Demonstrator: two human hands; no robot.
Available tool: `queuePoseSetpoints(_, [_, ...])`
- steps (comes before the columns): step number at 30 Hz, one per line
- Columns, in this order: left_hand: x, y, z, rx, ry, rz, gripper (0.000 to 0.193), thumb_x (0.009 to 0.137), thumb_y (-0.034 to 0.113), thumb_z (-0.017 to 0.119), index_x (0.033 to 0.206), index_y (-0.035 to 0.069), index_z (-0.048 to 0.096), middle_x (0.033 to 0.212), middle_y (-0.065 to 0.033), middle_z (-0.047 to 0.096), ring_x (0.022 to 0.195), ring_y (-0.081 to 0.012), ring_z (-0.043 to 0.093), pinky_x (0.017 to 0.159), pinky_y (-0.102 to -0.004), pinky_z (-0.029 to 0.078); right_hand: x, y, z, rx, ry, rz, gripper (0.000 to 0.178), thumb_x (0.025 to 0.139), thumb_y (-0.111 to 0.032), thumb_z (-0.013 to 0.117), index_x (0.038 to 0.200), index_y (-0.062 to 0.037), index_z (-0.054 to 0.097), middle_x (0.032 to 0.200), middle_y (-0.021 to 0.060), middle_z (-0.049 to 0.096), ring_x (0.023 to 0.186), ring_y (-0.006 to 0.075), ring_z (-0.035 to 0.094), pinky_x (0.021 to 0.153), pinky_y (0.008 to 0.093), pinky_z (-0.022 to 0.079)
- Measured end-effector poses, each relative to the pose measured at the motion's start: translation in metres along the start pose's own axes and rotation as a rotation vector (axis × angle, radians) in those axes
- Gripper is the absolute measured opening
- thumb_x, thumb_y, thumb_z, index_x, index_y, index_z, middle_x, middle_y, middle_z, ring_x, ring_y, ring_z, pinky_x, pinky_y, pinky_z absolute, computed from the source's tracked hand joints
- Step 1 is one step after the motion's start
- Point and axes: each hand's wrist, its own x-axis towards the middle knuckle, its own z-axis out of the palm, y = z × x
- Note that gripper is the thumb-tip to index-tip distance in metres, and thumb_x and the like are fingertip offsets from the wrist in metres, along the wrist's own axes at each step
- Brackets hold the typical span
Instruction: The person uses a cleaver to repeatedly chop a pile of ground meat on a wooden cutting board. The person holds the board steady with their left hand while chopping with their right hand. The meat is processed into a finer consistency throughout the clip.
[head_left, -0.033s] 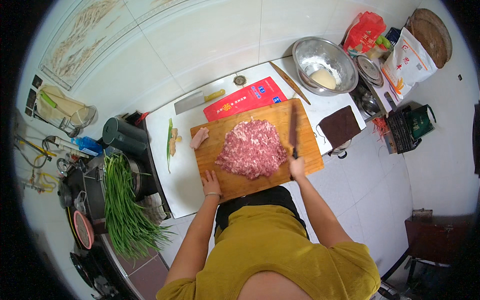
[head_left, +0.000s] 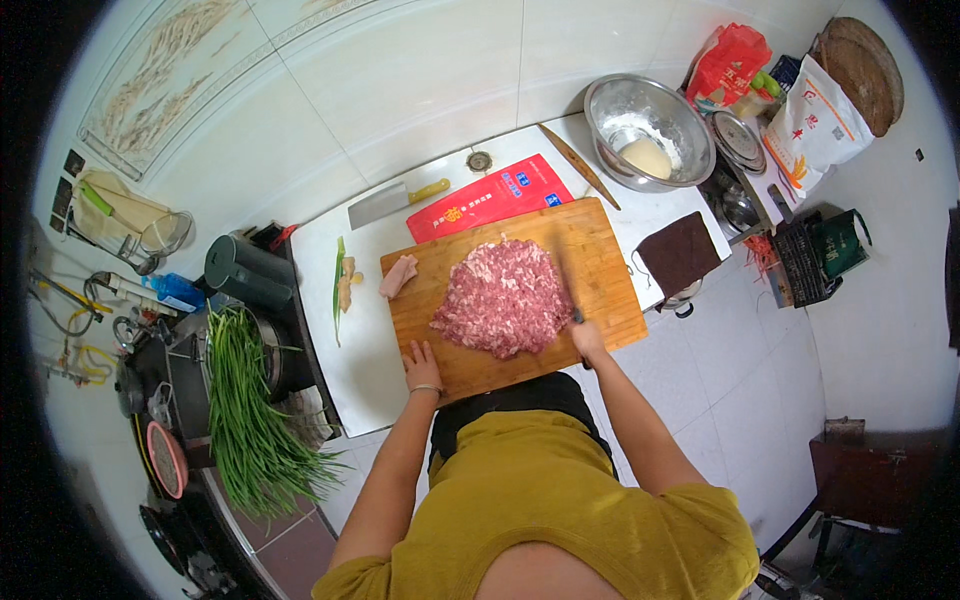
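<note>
A mound of minced meat [head_left: 505, 297] covers the middle of a wooden cutting board [head_left: 612, 290]. My right hand [head_left: 589, 343] grips the dark handle of a kitchen knife [head_left: 566, 272]. Its blade, smeared by motion, is at the right edge of the mound; whether it touches the meat I cannot tell. On the board's near left corner my left hand [head_left: 422, 368] lies flat with its fingers apart. A small pale pink piece of meat [head_left: 398, 277] rests at the board's left side.
Behind the board lie a cleaver [head_left: 378, 207], a red packet [head_left: 490, 199] and a tapered wooden stick [head_left: 580, 166]. A steel bowl [head_left: 607, 120] holding dough [head_left: 647, 158] stands back right, near a brown cloth [head_left: 680, 255]. Left are ginger [head_left: 346, 285], a green onion [head_left: 338, 300] and long green chives [head_left: 245, 420].
My right hand has shifted slightly left and nearer to me, bringing the knife from the board's right part to the meat's edge. The left hand stays in place.
</note>
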Motion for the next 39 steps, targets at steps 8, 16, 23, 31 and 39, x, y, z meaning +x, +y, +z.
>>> queuePoseSetpoints(8, [0.024,-0.013,0.047,0.012,0.087,-0.013,0.062,0.079,0.011,0.043,0.133,0.011,0.012,0.139,-0.0135,0.005,0.118,-0.0422,0.023,0.095,-0.0477,0.026,-0.053,-0.080,-0.053,0.260,-0.089,-0.035,0.028,0.064,-0.020,0.056,0.056,0.0059,0.049,0.047,0.0076,0.045,0.047,0.0177,0.050,0.044,0.0326,0.038])
queuePoseSetpoints(16, [0.020,-0.016,0.043,0.025,0.074,-0.013,0.071,0.075,0.010,0.051,0.133,0.011,0.010,0.139,-0.0139,0.005,0.118,-0.0423,0.023,0.093,-0.0421,0.033,-0.037,-0.066,-0.029,0.007,-0.134,-0.082,0.032,0.067,-0.025,0.057,0.064,0.0069,0.054,0.057,0.0203,0.052,0.054,0.0314,0.053,0.049,0.0377,0.040])
queuePoseSetpoints(23, [0.019,-0.010,0.027,0.028,0.064,-0.001,0.092,0.062,0.018,0.068,0.133,0.012,0.010,0.138,-0.0146,0.004,0.118,-0.0420,0.023,0.093,-0.0406,0.034,-0.009,-0.015,0.019,-0.099,0.027,-0.109,0.032,0.067,-0.027,0.056,0.064,0.0051,0.056,0.050,0.0156,0.052,0.051,0.0295,0.054,0.049,0.0386,0.042])
queuePoseSetpoints(31, [0.016,-0.008,0.022,0.051,0.007,-0.014,0.094,0.061,0.022,0.069,0.133,0.012,0.010,0.138,-0.0139,0.006,0.118,-0.0412,0.023,0.096,-0.0396,0.030,-0.049,-0.078,-0.027,0.373,0.047,-0.349,0.030,0.069,-0.024,0.055,0.061,0.0050,0.051,0.052,0.0142,0.052,0.048,0.0240,0.053,0.044,0.0329,0.035])
queuePoseSetpoints(39, [-0.006,-0.005,-0.006,0.026,-0.046,0.017,0.095,0.061,0.023,0.070,0.133,0.011,0.010,0.138,-0.0146,0.008,0.118,-0.0416,0.023,0.096,-0.0396,0.029,-0.040,-0.085,-0.022,0.057,-0.156,-0.032,0.030,0.068,-0.025,0.057,0.070,0.0055,0.057,0.058,0.0198,0.056,0.058,0.0311,0.057,0.055,0.0371,0.042])
